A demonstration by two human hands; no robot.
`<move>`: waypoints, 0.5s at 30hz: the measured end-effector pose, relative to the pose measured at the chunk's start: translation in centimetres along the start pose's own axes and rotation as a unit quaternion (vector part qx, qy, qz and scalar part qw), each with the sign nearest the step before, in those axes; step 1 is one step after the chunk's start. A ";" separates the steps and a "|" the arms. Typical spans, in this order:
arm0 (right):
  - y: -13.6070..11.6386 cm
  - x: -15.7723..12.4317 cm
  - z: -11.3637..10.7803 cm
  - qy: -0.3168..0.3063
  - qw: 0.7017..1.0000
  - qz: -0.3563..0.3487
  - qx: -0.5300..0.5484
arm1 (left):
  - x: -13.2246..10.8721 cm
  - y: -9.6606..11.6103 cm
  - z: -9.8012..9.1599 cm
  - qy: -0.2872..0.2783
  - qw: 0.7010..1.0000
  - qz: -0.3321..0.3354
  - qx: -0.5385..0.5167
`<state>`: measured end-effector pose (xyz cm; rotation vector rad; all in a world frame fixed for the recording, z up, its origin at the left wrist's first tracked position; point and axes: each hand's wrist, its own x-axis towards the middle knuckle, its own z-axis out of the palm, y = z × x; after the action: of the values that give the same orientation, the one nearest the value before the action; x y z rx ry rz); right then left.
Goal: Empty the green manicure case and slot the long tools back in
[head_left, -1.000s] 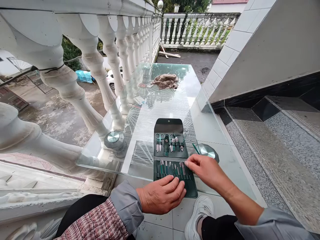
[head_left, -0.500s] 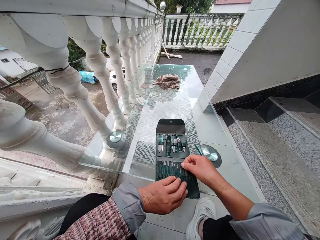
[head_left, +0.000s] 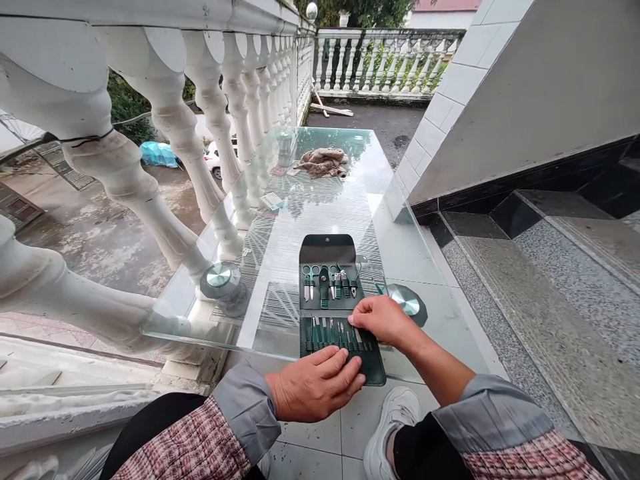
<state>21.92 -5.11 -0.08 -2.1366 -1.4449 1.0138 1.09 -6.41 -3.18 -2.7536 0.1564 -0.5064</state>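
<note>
A dark green manicure set case (head_left: 327,311) lies unfolded at the near end of a glass table (head_left: 280,260). Scissors (head_left: 311,280), nail clippers (head_left: 345,285) and other tools sit in its upper panel, and slim green-handled tools (head_left: 323,331) stand in loops on the lower one. My left hand (head_left: 320,387) rests with fingers extended over the case's lower edge. At the lower panel's right side, my right hand (head_left: 383,320) pinches thumb and forefinger at the top of a slim manicure tool, mostly hidden. A green stick-like piece (head_left: 379,289) shows just beyond the right hand; whether it is held, I cannot tell.
A crumpled brown cloth (head_left: 323,163) and a small card (head_left: 271,201) lie farther up the glass. White balusters (head_left: 170,127) line the left side. Stone steps (head_left: 505,287) rise at the right. A white shoe (head_left: 393,427) is below the table's near edge.
The whole view has shifted, so the case and table appear farther left. Both hands keep nearly the same places on the case, the right fingertips still pinched at its right side.
</note>
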 end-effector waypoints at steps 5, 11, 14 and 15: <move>-0.2 1.3 -0.4 0.031 0.999 -0.016 0.034 | -0.1 0.1 0.0 0.011 0.999 0.019 -0.023; 0.3 2.2 -2.6 0.102 0.975 0.002 0.198 | 0.0 0.1 -0.1 0.005 1.000 0.010 -0.028; 1.3 2.0 -4.2 0.115 0.960 0.013 0.254 | 0.0 0.1 -0.2 0.002 1.000 0.008 -0.029; 1.6 1.9 -4.6 0.118 0.959 0.013 0.257 | 0.0 0.1 -0.2 0.001 0.999 0.009 -0.031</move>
<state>26.74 -3.61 1.22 -1.8206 -0.9173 0.9727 1.00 -6.54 -3.07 -2.8088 0.1994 -0.5064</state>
